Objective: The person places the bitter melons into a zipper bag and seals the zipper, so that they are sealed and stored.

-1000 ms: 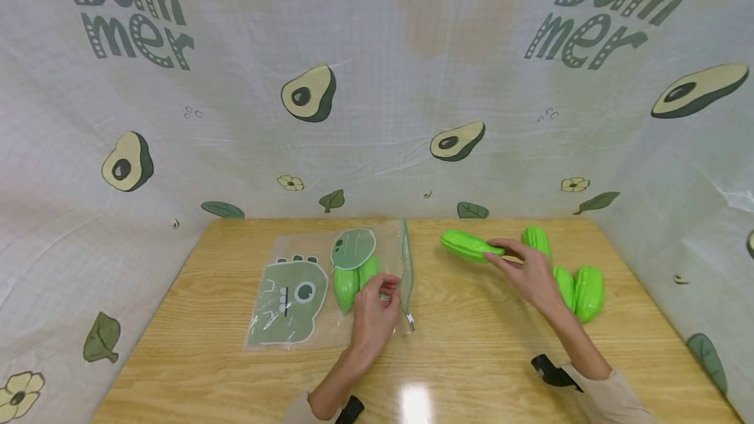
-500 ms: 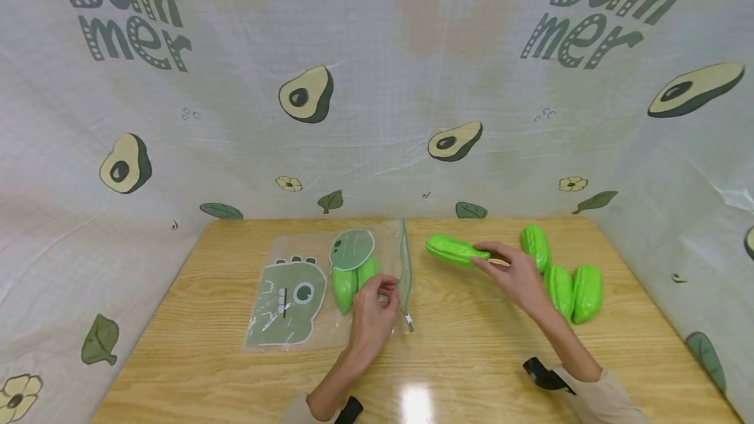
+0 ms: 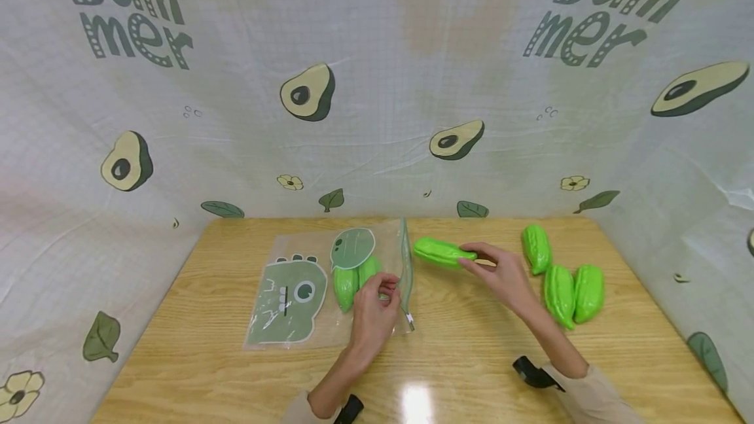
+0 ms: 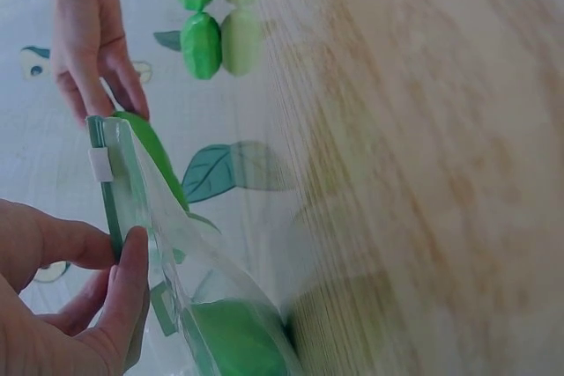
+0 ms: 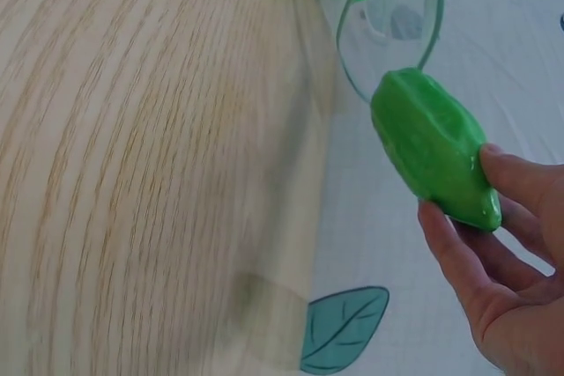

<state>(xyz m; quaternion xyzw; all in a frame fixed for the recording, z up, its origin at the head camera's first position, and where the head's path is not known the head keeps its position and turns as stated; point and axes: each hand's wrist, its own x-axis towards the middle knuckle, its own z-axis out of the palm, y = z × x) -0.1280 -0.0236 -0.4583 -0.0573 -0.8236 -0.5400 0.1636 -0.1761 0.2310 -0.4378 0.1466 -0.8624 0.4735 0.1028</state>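
Note:
My right hand (image 3: 501, 273) pinches a shiny green ridged toy vegetable (image 3: 438, 252) by its pointed end, just right of the bag's mouth. A clear zip bag (image 3: 324, 339) with dinosaur print lies on the table, its mouth to the right. The right wrist view shows the green-edged mouth (image 5: 342, 50) spread apart in a loop, the toy vegetable's blunt end (image 5: 405, 85) right by it. My left hand (image 3: 374, 313) pinches the bag's near zip edge, its thumb and fingers on the strip (image 4: 107, 200). Two more green toy vegetables (image 3: 345, 288) lie inside the bag.
Three loose green toy vegetables, one at the back (image 3: 537, 248) and two side by side (image 3: 588, 293), lie at the table's right. A white slider (image 3: 410, 318) sits at the near end of the zip. A printed cloth (image 3: 377, 169) walls the table.
My right hand has carried the green toy vegetable leftward, close to the bag's mouth. The left hand and bag have stayed in place.

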